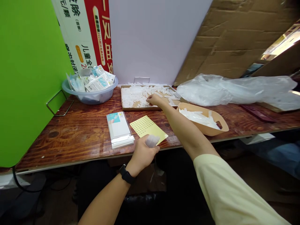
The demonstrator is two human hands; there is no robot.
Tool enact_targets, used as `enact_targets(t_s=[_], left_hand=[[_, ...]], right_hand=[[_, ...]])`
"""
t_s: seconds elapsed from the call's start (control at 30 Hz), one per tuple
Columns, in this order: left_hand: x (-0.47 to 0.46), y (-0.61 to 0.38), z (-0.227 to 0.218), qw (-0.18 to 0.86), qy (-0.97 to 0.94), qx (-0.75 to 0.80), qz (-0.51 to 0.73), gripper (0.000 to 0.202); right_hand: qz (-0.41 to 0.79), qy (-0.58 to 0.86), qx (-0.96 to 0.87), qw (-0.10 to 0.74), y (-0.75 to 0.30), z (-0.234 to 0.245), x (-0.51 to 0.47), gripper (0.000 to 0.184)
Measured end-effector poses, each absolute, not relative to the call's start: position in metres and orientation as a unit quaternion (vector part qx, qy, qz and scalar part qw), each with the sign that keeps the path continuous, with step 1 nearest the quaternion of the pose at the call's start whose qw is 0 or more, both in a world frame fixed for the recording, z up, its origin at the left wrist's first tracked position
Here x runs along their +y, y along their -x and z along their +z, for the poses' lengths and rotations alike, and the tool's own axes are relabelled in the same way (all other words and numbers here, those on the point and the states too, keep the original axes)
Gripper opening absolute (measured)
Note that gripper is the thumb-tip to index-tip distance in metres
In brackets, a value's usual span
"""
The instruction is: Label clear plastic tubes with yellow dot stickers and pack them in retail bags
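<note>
White plastic sticks (137, 98), heaped, in cardboard tray (140, 109)

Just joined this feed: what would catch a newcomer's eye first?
A bright green board fills the left. At centre the right hand reaches into a cardboard tray heaped with white plastic pieces, while the left hand holds a translucent wad near the front edge of the wooden table.

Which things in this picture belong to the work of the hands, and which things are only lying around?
Seem part of the work:
left hand, holding a small translucent wad
right hand, on white plastic pieces
cardboard tray
tan basket

Seem only lying around:
bowl of packets
yellow dotted sheet
stack of packets
crumpled plastic bag
</note>
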State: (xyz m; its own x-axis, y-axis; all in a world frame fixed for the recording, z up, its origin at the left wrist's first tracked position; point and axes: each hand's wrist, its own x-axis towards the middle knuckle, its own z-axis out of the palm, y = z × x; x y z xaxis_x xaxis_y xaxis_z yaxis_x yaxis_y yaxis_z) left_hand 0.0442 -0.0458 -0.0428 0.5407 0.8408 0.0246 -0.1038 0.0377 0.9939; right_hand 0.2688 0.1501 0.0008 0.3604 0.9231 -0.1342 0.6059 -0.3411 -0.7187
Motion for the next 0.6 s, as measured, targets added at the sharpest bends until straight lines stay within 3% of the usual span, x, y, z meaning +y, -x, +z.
enact_targets(t_s=[0.13, 0.3, 0.6], left_hand=[[-0.044, -0.043, -0.041, 0.636, -0.594, 0.321, 0.373, 0.014], [-0.044, -0.042, -0.041, 0.638, -0.591, 0.320, 0.376, 0.015], [-0.043, -0.042, -0.041, 0.633, -0.594, 0.322, 0.377, 0.015]], right_hand=[[0.388, 0.716, -0.392, 0.427, -0.268, -0.001, 0.149, 0.019], [0.494, 0.620, -0.280, 0.542, -0.264, 0.002, 0.148, 0.021], [0.582, 0.483, -0.160, 0.635, -0.244, 0.006, 0.140, 0.021]])
